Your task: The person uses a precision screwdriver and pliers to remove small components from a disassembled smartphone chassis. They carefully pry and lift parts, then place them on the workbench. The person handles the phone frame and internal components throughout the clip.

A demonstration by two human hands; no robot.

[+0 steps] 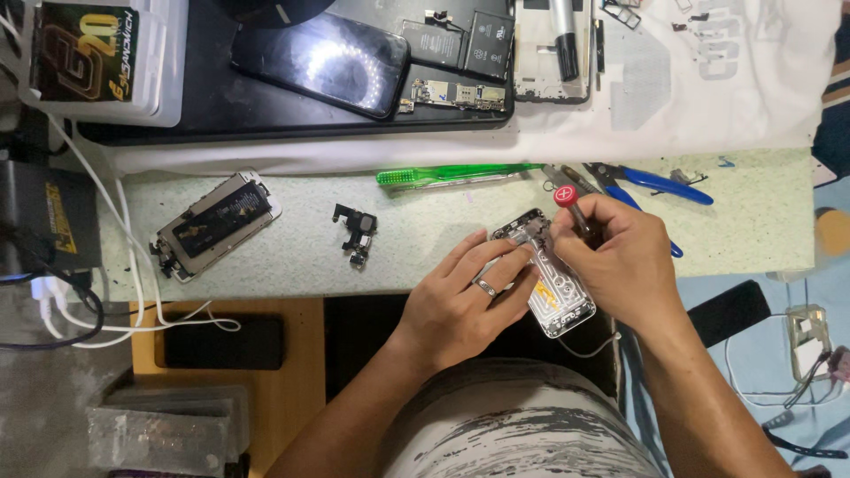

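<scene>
Near the front edge of the pale speckled work mat [266,265], right of its middle, lies an opened silver phone housing [553,296], one end hanging over the mat's edge toward the person. From the head camera, the left hand [465,296] rests on the housing's left side, its fingers laid flat and close together across the frame, a ring on one of them, pinning the housing down. The right hand [620,265] is curled around a small screwdriver [571,208] with a red cap, fingers closed tight on its shaft; the tool stands nearly upright over the far end of the housing, and its tip is hidden behind the fingers.

Just beyond the hands, along the mat's back edge, a green toothbrush [452,174] lies lengthwise, and blue-handled pliers [655,186] sit right of it, near the screwdriver's cap. Left of the hands, well apart, a small black component [357,235] lies mid-mat, and farther left a phone display assembly [217,221] lies tilted near the mat's left edge, beside white cables [124,265]. Behind the mat, a dark tray [221,97] holds a black phone [323,60], batteries [465,42] and a circuit board [456,93].
</scene>
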